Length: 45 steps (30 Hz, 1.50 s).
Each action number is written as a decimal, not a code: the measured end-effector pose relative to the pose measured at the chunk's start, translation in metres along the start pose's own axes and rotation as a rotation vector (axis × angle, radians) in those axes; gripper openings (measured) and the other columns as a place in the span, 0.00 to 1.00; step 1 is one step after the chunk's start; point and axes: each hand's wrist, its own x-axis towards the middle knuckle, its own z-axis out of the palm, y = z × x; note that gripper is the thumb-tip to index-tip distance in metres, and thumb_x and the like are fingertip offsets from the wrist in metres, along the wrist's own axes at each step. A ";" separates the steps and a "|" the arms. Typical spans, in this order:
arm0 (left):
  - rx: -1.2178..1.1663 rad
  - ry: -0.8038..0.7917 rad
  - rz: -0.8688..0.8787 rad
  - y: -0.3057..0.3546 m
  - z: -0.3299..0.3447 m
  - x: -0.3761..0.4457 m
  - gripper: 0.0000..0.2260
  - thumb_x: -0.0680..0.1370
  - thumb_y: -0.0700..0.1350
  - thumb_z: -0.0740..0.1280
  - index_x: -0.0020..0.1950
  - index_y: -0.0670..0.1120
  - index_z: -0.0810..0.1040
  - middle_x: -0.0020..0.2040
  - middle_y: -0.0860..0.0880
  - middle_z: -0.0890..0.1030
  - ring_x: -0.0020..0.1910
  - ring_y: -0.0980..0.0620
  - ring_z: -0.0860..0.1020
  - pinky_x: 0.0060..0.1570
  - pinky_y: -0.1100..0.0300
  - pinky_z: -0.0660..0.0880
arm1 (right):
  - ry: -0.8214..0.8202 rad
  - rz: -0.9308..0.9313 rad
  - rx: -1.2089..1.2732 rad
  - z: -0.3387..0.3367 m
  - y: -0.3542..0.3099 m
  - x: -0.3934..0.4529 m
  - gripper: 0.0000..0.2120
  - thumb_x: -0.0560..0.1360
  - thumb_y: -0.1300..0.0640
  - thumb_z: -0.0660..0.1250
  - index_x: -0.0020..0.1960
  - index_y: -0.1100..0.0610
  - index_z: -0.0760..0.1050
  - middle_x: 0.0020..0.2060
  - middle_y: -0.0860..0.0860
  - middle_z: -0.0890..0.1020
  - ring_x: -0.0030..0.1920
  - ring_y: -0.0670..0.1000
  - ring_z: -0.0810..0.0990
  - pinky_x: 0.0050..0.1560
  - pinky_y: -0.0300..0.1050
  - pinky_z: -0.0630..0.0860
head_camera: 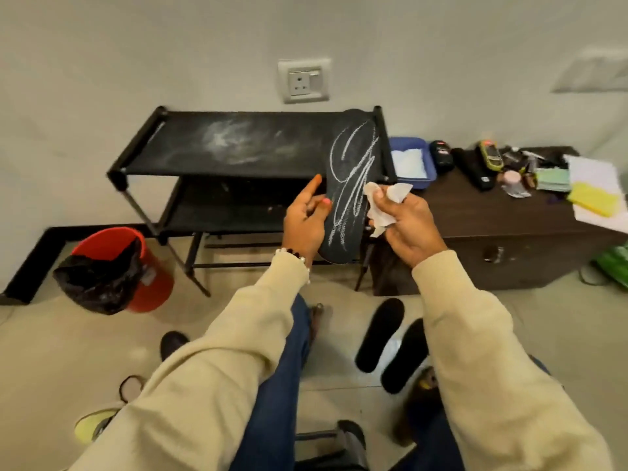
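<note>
Left hand (304,219) grasps a black foam insole (350,185) scrawled with white lines, held up before a black fabric shoe rack (204,147); right hand (407,229) clenches a crumpled white tissue (384,205) beside it.
A red plastic bucket (153,277) holds a black bin bag (98,277); a blue plastic tub (430,164) on the dark wooden cabinet (475,212) holds something white. The rack's top is smeared white.

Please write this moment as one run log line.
left hand holds insole | right hand grips tissue at insole's right edge | white streaks on insole | other insoles on floor
</note>
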 end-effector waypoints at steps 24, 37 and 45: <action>0.857 -0.598 0.094 -0.150 0.208 0.094 0.44 0.68 0.51 0.78 0.77 0.42 0.59 0.67 0.45 0.68 0.66 0.48 0.66 0.61 0.72 0.57 | 0.837 0.004 -0.248 -0.243 0.040 0.103 0.06 0.74 0.61 0.69 0.51 0.58 0.77 0.40 0.48 0.80 0.41 0.47 0.79 0.37 0.37 0.76; 0.969 -0.531 0.156 -0.175 0.208 0.122 0.40 0.67 0.48 0.79 0.75 0.44 0.65 0.64 0.43 0.68 0.63 0.44 0.66 0.67 0.55 0.65 | 0.454 -0.464 -1.347 -0.240 0.044 0.106 0.07 0.66 0.66 0.74 0.45 0.63 0.81 0.39 0.56 0.79 0.39 0.53 0.77 0.40 0.40 0.70; 0.868 -0.524 0.103 -0.168 0.202 0.124 0.27 0.71 0.44 0.76 0.69 0.44 0.74 0.55 0.47 0.69 0.51 0.50 0.72 0.58 0.58 0.73 | 0.201 -0.441 -1.654 -0.230 0.069 0.119 0.18 0.60 0.73 0.73 0.50 0.67 0.81 0.44 0.62 0.78 0.45 0.64 0.77 0.38 0.55 0.79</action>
